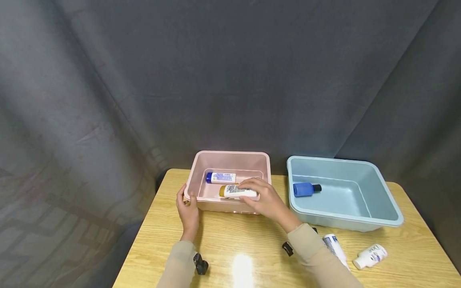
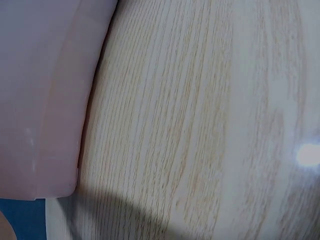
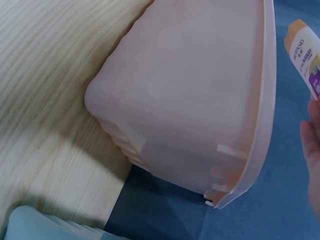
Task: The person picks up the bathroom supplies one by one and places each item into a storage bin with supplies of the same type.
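My right hand (image 1: 264, 198) grips a white bottle with a yellow cap (image 1: 235, 191), held lying sideways over the near part of a pink plastic bin (image 1: 234, 205). In the right wrist view, the same bottle (image 3: 305, 57) shows its orange-yellow cap and printed label, with the fingers (image 3: 314, 145) at its lower end. My left hand (image 1: 189, 214) holds the bin's near left corner, thumb at the rim and fingers along the outer side. Inside the bin lies a white bottle with a blue cap (image 1: 221, 178). The left wrist view shows mainly the bin's wall (image 2: 45, 100) and tabletop.
A light blue bin (image 1: 345, 218) stands to the right, with a blue bottle with a black cap (image 1: 304, 189) inside. In front of it a white bottle (image 1: 371, 256) and a white-and-blue bottle (image 1: 335, 248) lie on the wooden table (image 1: 219, 244). A dark curtain (image 1: 230, 80) hangs behind.
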`<state>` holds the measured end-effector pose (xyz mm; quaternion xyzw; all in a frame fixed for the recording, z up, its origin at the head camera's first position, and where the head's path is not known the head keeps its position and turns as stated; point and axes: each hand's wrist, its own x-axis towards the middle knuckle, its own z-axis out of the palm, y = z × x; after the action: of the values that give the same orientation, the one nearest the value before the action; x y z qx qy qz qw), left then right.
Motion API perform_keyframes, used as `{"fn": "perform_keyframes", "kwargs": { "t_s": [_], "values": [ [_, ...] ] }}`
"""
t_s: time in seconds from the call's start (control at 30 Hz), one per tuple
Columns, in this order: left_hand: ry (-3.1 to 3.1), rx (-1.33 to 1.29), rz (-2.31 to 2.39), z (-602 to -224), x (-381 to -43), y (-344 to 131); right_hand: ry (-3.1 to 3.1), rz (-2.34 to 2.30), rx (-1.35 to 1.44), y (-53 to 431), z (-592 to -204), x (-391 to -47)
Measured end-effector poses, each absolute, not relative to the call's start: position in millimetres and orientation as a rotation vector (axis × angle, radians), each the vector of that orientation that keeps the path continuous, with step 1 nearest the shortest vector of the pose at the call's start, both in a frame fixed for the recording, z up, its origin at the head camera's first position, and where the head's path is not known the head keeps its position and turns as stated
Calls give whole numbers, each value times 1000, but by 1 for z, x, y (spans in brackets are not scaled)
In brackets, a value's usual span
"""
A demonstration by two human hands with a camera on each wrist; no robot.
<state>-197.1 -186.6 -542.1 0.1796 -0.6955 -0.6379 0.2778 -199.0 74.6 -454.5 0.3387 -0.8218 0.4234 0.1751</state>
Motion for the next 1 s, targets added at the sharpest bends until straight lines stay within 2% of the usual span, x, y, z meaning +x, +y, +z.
{"fn": "perform_keyframes", "kwargs": {
  "t_s": [0.63,1.0],
  "values": [
    [-1844,464,-1729,-544,-196,-185,-2478,1143,839,80,-462,-212],
    [-1868,496,-1740,-541,-197,-184,-2576,1133,809,79,-464,-231]
  ]
}}
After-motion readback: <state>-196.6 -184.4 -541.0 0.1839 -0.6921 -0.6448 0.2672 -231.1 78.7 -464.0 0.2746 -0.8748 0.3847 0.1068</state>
